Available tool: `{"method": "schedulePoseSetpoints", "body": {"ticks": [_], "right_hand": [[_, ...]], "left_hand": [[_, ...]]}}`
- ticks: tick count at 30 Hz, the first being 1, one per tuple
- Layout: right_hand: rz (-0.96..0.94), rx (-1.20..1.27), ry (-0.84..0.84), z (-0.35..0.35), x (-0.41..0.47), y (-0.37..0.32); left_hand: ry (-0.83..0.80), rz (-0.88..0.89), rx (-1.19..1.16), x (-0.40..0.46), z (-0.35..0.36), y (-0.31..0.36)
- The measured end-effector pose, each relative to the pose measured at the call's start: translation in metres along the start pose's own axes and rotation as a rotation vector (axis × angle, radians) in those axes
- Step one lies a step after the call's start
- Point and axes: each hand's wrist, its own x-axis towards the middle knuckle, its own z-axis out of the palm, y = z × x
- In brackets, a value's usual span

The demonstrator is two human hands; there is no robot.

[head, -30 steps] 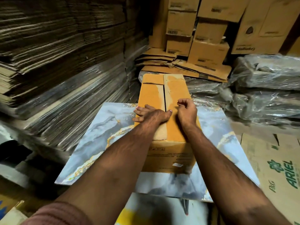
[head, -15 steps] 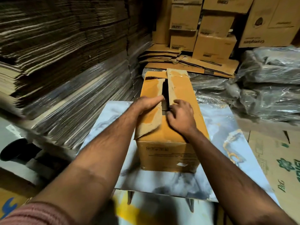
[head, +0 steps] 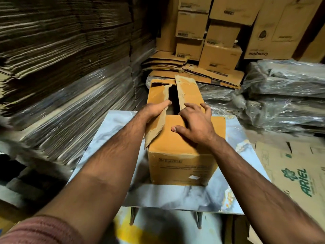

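- Stacks of flattened cardboard (head: 61, 50) wall in the left side, with ridged edges and some layers under glossy film.
- The marbled board (head: 105, 147), smooth and blue-grey, carries the cardboard box (head: 182, 155) at its middle.
- The left hand (head: 154, 111) lies with its fingers stretched along the left flap (head: 156, 131). It is not clenched, and whether the thumb hooks under cannot be told.
- That flap is torn, creased and raised at its near corner. It looks soft and likely to tear, so it is a poor place to pull.
- The box looks light and is probably empty, judging by the dark gap. Its walls seem stiff enough to grasp at the lower corners.
- The right hand (head: 195, 124) rests spread and flat on the right flap (head: 189, 92), holding nothing.
- Plastic-wrapped bundles (head: 284, 95), slick and crinkled, lie to the right.
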Motion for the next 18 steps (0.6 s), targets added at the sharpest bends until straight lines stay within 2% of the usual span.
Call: {"method": "schedulePoseSetpoints", "body": {"ticks": [6, 9, 12, 15, 18], "right_hand": [[-0.033, -0.026, 0.199, -0.027, -0.035, -0.026], [-0.048, -0.043, 0.208, -0.032, -0.052, -0.034], [-0.069, -0.102, 0.095, -0.046, -0.068, -0.041], [-0.036, -0.124, -0.143, -0.059, -0.079, -0.051], [0.010, -0.079, -0.336, -0.061, -0.092, -0.059]], "left_hand": [[-0.127, -0.021, 0.023, 0.001, -0.002, -0.002], [-0.229, 0.059, 0.351, 0.003, 0.003, -0.027], [-0.180, 0.197, 0.396, -0.001, 0.008, -0.055], [-0.163, 0.223, 0.446, -0.001, 0.008, -0.065], [-0.022, 0.297, 0.483, 0.002, 0.018, -0.074]]}}
